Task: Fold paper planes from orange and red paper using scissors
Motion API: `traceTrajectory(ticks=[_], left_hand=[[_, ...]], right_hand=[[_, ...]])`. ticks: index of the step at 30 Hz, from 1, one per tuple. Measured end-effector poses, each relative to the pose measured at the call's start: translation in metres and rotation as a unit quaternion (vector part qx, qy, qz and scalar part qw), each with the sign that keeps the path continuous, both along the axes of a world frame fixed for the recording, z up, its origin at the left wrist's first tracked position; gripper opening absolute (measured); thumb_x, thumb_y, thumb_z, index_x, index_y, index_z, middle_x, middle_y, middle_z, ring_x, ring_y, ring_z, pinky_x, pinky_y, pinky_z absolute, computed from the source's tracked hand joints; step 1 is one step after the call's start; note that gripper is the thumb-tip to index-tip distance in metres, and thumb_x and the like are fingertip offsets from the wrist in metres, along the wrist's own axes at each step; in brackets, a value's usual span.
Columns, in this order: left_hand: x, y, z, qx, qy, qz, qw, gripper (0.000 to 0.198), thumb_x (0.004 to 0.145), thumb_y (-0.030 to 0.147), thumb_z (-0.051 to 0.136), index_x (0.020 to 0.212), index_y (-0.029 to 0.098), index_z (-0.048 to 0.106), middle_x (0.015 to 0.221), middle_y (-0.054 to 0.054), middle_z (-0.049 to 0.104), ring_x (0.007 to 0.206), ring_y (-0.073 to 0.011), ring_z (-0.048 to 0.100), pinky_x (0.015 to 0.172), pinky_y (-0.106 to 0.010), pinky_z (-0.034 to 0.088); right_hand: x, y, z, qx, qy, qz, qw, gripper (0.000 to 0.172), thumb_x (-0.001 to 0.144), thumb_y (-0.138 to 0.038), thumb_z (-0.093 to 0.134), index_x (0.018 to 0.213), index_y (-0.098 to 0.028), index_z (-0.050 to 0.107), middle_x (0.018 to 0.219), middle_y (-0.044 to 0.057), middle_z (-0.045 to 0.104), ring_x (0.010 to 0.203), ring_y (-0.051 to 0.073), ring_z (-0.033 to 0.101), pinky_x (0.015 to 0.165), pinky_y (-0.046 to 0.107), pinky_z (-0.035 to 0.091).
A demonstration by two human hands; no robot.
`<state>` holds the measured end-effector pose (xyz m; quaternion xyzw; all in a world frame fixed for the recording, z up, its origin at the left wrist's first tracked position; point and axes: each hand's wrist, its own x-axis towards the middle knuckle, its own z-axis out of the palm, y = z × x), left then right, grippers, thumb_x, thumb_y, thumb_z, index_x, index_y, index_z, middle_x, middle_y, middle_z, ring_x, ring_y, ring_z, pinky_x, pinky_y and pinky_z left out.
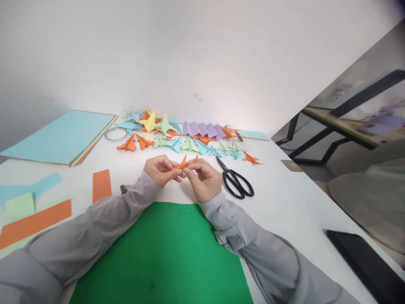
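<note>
My left hand (160,169) and my right hand (205,179) meet over the white table (284,198), both pinching a small folded orange paper piece (185,162) between their fingertips. The piece has pointed tips sticking up between the hands. Both wrists rest near the far edge of a large green sheet (164,253). Grey sleeves cover both arms.
Black scissors (236,179) lie just right of my right hand. Several folded paper shapes (177,137) lie behind, with a tape ring (115,134). A stack of coloured paper (63,137) is at the left, orange strips (101,184) nearer, and a dark flat device (367,264) at the right edge.
</note>
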<state>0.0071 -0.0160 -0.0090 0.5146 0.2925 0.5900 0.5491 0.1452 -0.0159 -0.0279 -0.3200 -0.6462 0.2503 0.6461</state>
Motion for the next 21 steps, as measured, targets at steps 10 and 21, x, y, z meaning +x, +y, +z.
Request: traceTrajectory(ticks=[10,21], left_hand=[[0.001,0.0,-0.0016,0.021,0.024,0.008,0.999,0.035,0.062,0.028,0.079,0.058,0.014,0.048,0.065,-0.002,0.068,0.054,-0.0134,0.066,0.046,-0.023,0.055],[-0.0031,0.0072,-0.0018,-0.131,0.035,-0.048,0.99,0.041,0.057,0.036,0.081,0.064,0.015,0.046,0.049,-0.002,0.065,0.046,-0.0158,0.064,0.042,-0.024,0.053]], right_hand=[[-0.0034,-0.0012,0.0008,-0.071,0.035,-0.018,0.997,0.008,0.072,-0.025,0.068,0.069,-0.02,0.063,0.068,0.001,0.062,0.066,0.014,0.059,0.063,0.029,0.049],[-0.0074,0.0008,0.0062,-0.305,0.139,0.003,0.942,0.025,0.056,-0.037,0.077,0.058,-0.017,0.063,0.053,0.001,0.066,0.049,0.012,0.058,0.054,0.027,0.047]])
